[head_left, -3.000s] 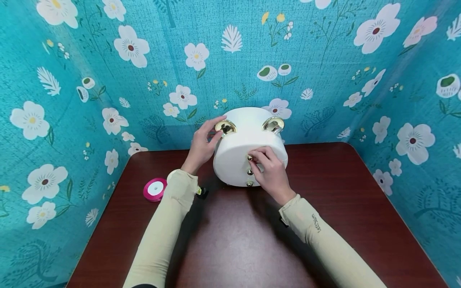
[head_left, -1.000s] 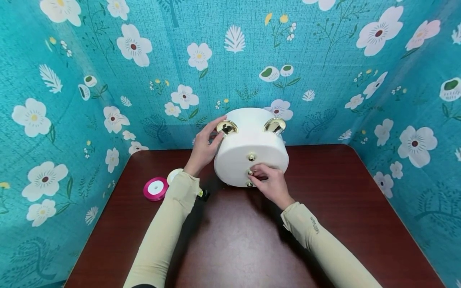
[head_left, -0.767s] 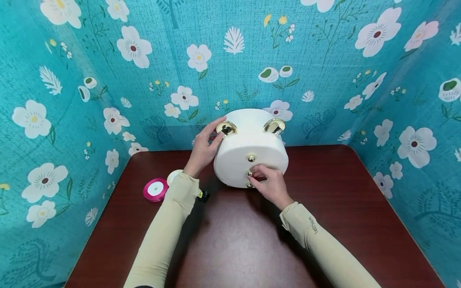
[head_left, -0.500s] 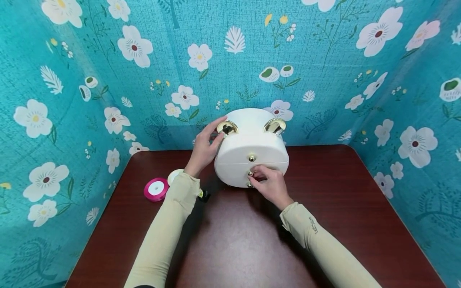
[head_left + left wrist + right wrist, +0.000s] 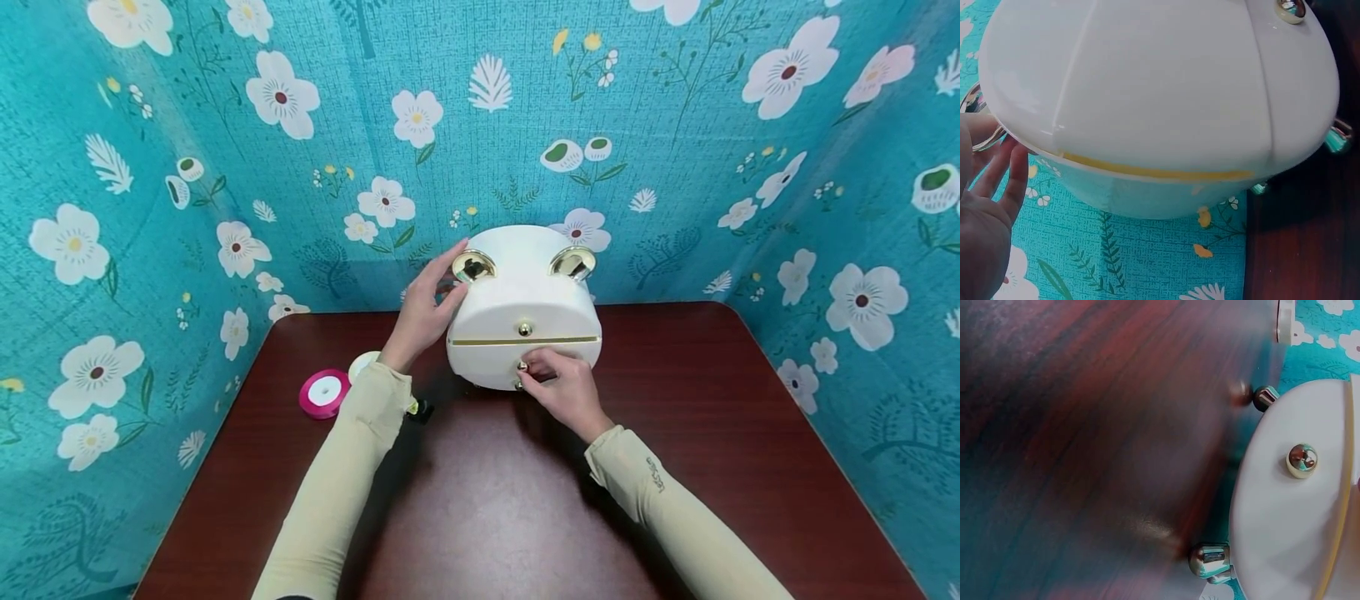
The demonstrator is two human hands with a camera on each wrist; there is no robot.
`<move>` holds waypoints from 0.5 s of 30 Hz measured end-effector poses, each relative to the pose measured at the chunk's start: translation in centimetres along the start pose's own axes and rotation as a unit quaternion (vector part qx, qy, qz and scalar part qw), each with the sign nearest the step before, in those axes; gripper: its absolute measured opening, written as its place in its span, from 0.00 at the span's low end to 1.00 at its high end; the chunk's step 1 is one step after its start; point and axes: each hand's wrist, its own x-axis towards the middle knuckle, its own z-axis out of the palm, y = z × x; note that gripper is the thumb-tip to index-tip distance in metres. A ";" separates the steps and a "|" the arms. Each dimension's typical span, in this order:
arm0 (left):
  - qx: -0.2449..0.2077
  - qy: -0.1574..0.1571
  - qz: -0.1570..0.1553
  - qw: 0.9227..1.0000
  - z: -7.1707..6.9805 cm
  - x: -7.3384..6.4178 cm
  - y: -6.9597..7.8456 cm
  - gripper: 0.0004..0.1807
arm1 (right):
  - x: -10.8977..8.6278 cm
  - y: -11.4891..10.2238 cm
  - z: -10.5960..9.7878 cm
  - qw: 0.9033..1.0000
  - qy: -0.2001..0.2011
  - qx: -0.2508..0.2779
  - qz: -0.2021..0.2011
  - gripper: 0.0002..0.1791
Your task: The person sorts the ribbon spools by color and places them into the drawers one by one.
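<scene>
A white, rounded storage box with drawers (image 5: 525, 287) stands on the table at the back, two gold ears on top and gold knobs down its front. My right hand (image 5: 566, 387) pinches the middle knob (image 5: 522, 365). That middle drawer (image 5: 480, 358) sits slightly out, and a gold strip shows along its top. At the box's upper left, my left hand (image 5: 423, 312) holds it by the left ear (image 5: 473, 266), thumb in front. In the right wrist view, the bottom knob (image 5: 1302, 459) and gold feet (image 5: 1210, 560) show; my right hand is almost wholly out of frame.
A pink ribbon roll (image 5: 324, 393) lies on the dark red table (image 5: 480, 517) at left. Beside it a cream roll (image 5: 362, 364) is partly covered by my left sleeve. Blue flowered cloth (image 5: 517, 100) hangs close behind the box and along both sides.
My right hand moved down from the top knob to the middle one and has drawn that drawer out a little, opening a gap above it. My left thumb slid slightly lower.
</scene>
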 end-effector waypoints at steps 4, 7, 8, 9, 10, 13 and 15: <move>-0.013 -0.017 0.006 1.000 -0.1 -0.5 0.1 0.36 | -0.2 -0.2 -0.3 1.000 -0.004 -0.008 -0.001 0.12; -0.018 -0.026 0.007 0.999 -0.3 -1.0 0.1 0.36 | -0.4 -0.5 -0.5 1.000 -0.008 -0.017 0.001 0.12; -0.018 -0.029 0.006 0.999 -0.3 -1.3 0.2 0.37 | -0.5 -0.6 -0.5 1.000 -0.010 -0.019 0.000 0.12; -0.016 -0.031 0.003 0.999 -0.4 -1.6 0.2 0.37 | -0.6 -0.7 -0.5 1.000 -0.012 -0.020 0.000 0.12; -0.013 -0.034 0.000 0.999 -0.5 -2.0 0.1 0.37 | -0.7 -0.8 -0.6 1.000 -0.014 -0.020 -0.002 0.12; -0.005 -0.039 -0.004 0.999 -0.9 -3.3 0.0 0.38 | -1.0 -1.1 -0.6 1.000 -0.015 -0.020 -0.011 0.12; 0.007 -0.043 -0.010 0.999 -1.2 -4.2 -0.2 0.38 | -1.2 -1.2 -0.7 1.000 -0.012 -0.020 -0.015 0.12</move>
